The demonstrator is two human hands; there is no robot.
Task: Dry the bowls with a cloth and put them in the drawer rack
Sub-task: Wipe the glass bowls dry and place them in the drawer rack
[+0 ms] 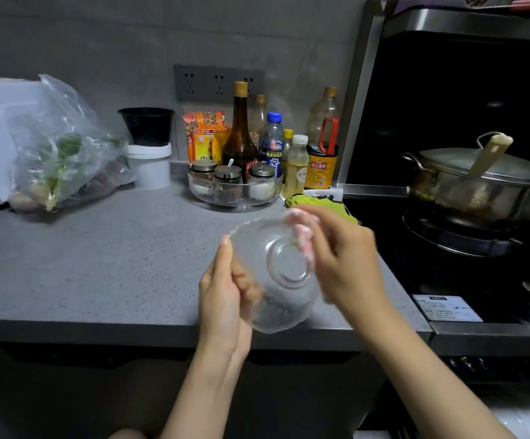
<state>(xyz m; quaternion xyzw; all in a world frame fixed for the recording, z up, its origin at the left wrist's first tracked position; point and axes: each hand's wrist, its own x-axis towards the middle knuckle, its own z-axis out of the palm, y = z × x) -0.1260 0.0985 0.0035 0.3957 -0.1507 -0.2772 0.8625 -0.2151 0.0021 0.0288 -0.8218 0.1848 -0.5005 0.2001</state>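
We are in the drying step, and judging by this view the putting-away has not begun for this piece. One glass bowl (276, 274) is in hand, held up in the air just above the front edge of the grey counter (99, 248), tipped on its side so that its round base ring faces us. No drawer rack shows anywhere, and no other bowls stand on the counter, so we cannot tell how many are dried or how many wait. What is left, as we judge it, is to finish wiping this bowl and then carry it down to the rack, which must be below the counter and out of view.

Our left hand (225, 299) grips the bowl from the side towards the counter's open stretch — the thumb lies along the near rim and the curled fingers show through the glass behind the wall. Our right hand (342, 258) is closed round a pink-and-white cloth (301, 229), pinching it over the bowl's upper rim on the side towards the counter's stove end. The cloth is blurred, so how far it reaches inside the bowl we cannot say.
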